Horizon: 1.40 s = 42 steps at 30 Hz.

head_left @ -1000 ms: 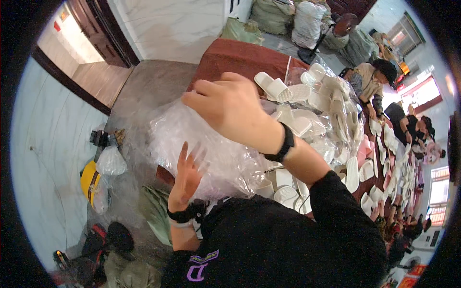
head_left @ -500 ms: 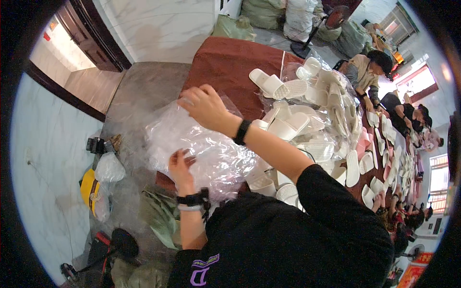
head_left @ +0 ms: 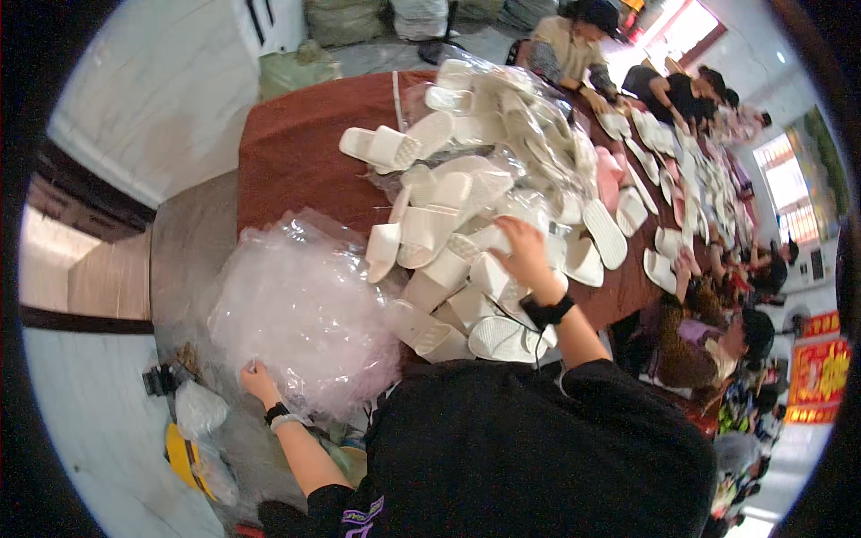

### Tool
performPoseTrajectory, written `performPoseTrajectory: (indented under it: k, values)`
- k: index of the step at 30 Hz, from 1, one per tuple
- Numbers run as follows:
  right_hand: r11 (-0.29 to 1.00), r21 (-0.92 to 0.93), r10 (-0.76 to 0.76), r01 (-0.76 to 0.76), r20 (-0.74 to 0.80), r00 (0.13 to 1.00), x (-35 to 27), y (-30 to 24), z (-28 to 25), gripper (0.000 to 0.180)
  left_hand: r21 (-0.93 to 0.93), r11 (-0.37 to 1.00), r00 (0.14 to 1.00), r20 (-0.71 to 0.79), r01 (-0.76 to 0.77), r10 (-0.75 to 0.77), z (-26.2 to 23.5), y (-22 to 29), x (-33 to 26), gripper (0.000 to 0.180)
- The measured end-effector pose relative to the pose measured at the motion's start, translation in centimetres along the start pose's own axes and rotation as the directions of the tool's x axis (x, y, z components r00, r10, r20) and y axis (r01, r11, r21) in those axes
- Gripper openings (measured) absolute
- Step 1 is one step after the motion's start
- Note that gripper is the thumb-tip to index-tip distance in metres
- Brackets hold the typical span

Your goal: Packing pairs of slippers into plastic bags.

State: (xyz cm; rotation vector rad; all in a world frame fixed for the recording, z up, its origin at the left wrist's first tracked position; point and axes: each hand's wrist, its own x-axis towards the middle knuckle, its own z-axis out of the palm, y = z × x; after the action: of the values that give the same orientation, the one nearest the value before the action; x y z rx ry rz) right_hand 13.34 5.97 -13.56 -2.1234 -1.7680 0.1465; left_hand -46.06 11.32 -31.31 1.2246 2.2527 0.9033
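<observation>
My left hand [head_left: 257, 378] pinches the lower edge of a big heap of clear plastic bags [head_left: 305, 309] that lies at the near left end of the table. My right hand [head_left: 523, 254], with a black band on the wrist, reaches over the pile of white slippers [head_left: 448, 260]. Its fingers curl down onto a white slipper [head_left: 491, 274], and the back of the hand hides whether they grip it. More white slippers [head_left: 502, 117], some in clear wrap, stretch away along the table.
The long table has a dark red cloth [head_left: 305, 152]. Other people [head_left: 574, 45] sit along its right side and far end, handling slippers. A yellow object [head_left: 184, 457] and a bag [head_left: 199, 408] lie on the floor at lower left. Sacks [head_left: 345, 18] stand by the far wall.
My right hand left the top of the plastic bag heap and swung right onto the slipper pile. My left hand slid down to the heap's lower edge. The view turned toward the table.
</observation>
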Motion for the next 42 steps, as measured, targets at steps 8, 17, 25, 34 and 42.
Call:
performPoseTrajectory:
  k: [8, 17, 25, 34, 42]
  values:
    - [0.904, -0.212, 0.397, -0.372, 0.09, 0.913, -1.3, 20.4, -10.5, 0.053, 0.06, 0.997, 0.998, -0.032, 0.055, -0.053, -1.5, 1.5, -0.3, 0.068]
    - [0.824, 0.378, 0.335, -0.423, 0.277, 0.9, 4.6, 17.6, -1.7, 0.046, 0.35, 0.739, 0.808, 0.381, -0.576, 0.45, -3.3, 10.4, -6.8, 0.079]
    - [0.852, 0.492, -0.176, 0.181, -0.056, 0.983, 14.0, 5.9, -11.1, 0.021, 0.493, 0.657, 0.724, 0.68, -0.57, 0.118, 2.5, 11.5, -9.2, 0.115]
    - [0.656, 0.648, -0.228, 0.387, -0.319, 0.92, 23.3, -4.0, -20.4, 0.018, 0.469, 0.64, 0.719, 0.667, -0.609, 0.196, 3.3, 10.2, -9.0, 0.118]
    - [0.876, 0.288, -0.292, 0.386, -0.321, 0.901, 27.1, -8.3, -23.2, 0.019, 0.442, 0.678, 0.772, 0.559, -0.587, 0.304, 0.0, 12.1, -9.4, 0.113]
